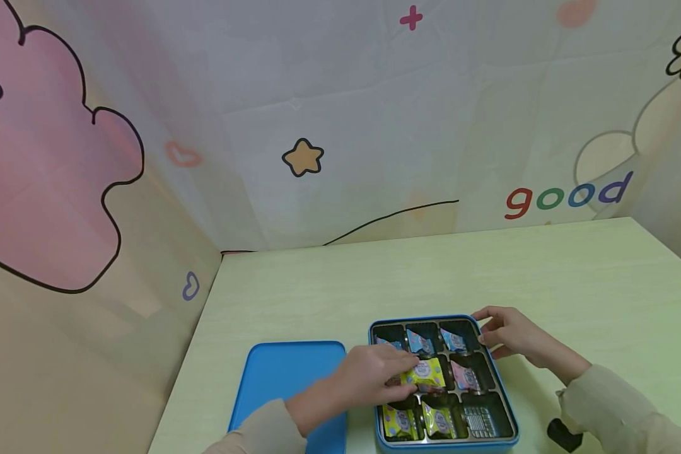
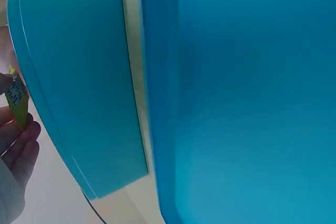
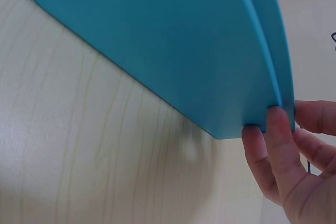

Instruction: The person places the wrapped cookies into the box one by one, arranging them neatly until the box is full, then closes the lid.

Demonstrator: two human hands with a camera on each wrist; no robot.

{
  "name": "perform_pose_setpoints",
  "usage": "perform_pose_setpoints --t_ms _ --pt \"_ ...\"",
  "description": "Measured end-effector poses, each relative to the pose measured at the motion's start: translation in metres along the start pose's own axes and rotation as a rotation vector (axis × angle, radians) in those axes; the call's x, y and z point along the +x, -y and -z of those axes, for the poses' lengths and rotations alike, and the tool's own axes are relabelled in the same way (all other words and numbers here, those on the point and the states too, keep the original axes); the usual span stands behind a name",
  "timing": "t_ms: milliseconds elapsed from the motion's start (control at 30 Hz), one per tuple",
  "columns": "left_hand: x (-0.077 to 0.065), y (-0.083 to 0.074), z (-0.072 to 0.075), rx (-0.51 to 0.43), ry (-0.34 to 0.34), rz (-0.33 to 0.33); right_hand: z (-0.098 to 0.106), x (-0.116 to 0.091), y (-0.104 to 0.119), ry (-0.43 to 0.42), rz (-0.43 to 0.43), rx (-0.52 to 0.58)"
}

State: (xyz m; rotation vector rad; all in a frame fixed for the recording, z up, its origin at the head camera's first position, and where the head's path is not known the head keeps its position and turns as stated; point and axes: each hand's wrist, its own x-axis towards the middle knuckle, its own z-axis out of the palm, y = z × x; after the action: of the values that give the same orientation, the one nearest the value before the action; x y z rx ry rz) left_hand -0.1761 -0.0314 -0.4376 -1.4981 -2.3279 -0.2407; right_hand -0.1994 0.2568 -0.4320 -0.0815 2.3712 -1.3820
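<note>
My left hand (image 1: 369,373) pinches a small yellow wrapped sweet (image 1: 429,373) between thumb and fingers, over the middle row of a blue box (image 1: 448,448). In the left wrist view the same sweet (image 2: 18,98) shows its printed side. The box has a dark divided insert. Blue-wrapped sweets (image 1: 420,342) lie in the back row, a pink one (image 1: 464,376) in the middle row at right, and yellow ones (image 1: 399,422) in front. My right hand (image 1: 511,334) holds the box's back right corner, fingertips (image 3: 278,121) against its rim and outer wall.
A blue lid (image 1: 292,369) lies on the pale wooden table (image 1: 329,290) left of the box, partly under my left forearm. A black object (image 1: 564,435) is by my right sleeve. A printed cloth (image 1: 363,126) hangs behind the table.
</note>
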Motion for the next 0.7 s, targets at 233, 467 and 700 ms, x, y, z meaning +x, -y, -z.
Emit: perform_pose_setpoints --t_ms 233,467,700 --pt "0.004 -0.010 0.001 -0.027 0.050 -0.005 0.000 0.001 -0.001 0.004 0.001 0.001" --pt "0.008 -0.018 -0.001 -0.028 0.074 -0.027 0.000 0.001 -0.001 0.003 0.000 -0.002" --pt "0.012 -0.024 -0.005 -0.083 0.089 -0.037 0.001 0.001 -0.001 0.009 0.011 0.006"
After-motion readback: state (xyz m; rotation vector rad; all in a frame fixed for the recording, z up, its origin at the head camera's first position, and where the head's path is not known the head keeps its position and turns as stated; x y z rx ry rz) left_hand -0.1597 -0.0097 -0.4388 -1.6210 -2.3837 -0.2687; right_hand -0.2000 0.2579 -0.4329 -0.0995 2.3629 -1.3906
